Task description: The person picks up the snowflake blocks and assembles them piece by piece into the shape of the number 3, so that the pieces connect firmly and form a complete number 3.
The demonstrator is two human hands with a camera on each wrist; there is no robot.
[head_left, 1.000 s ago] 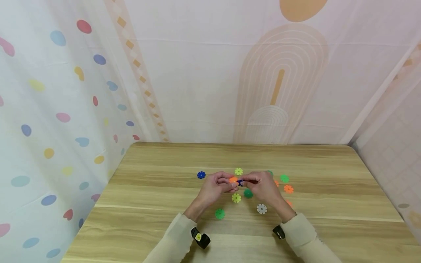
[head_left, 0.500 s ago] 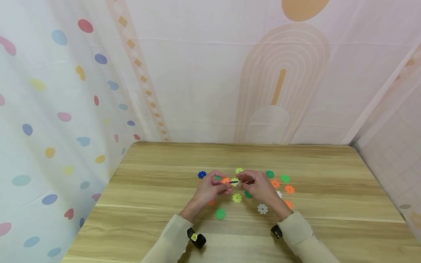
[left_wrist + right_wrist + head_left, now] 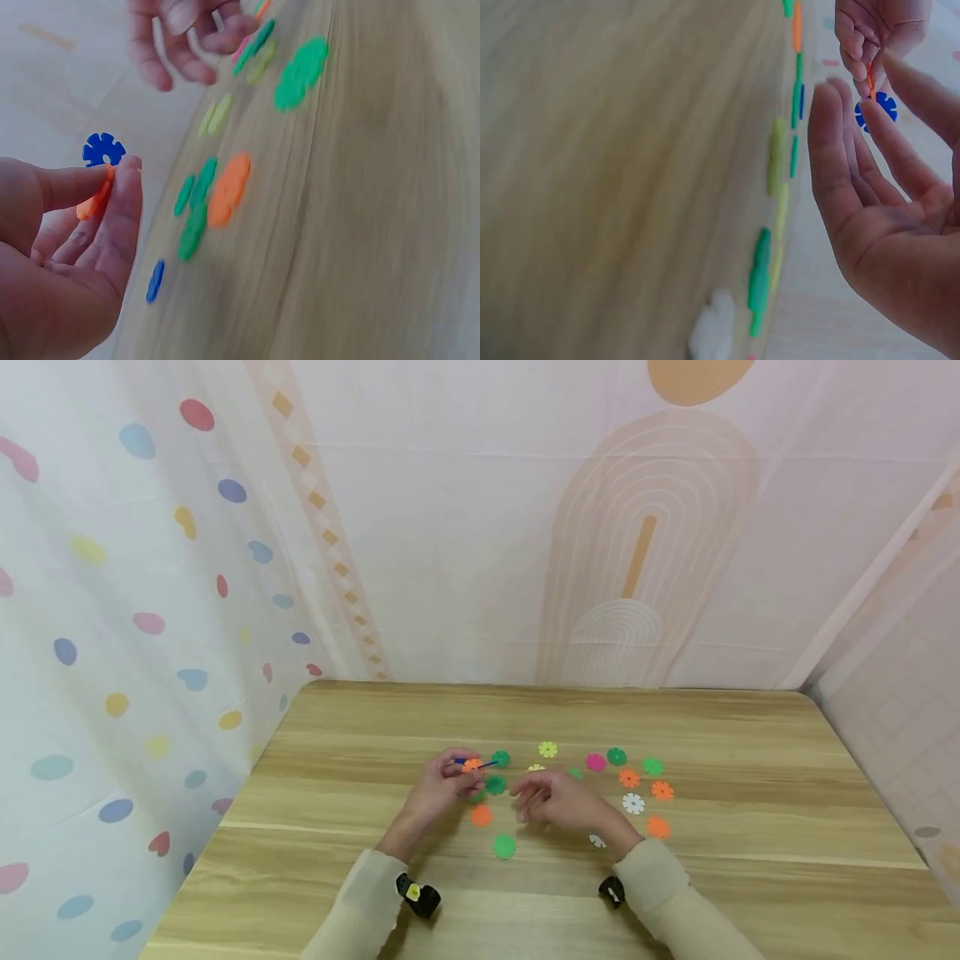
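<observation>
Orange and blue snowflake discs, slotted together at right angles, now sit pinched between the thumb and fingers of the left hand (image 3: 442, 787): the orange disc (image 3: 472, 765) is gripped, and the blue disc (image 3: 103, 149) stands out past the fingertips. 1 second ago both hands met at the middle of the table over this pair; half a second ago the right hand was pulling clear. Now the pair has gone off to the left with the left hand alone, above the wooden table (image 3: 750, 877). The right hand (image 3: 558, 800) has let go and hovers over the loose discs with fingers relaxed and nothing in them, so the joining of these 2 looks done. Nearest it lie a dark green disc (image 3: 495, 785), an orange one (image 3: 482, 815) and a white one (image 3: 633, 803).
</observation>
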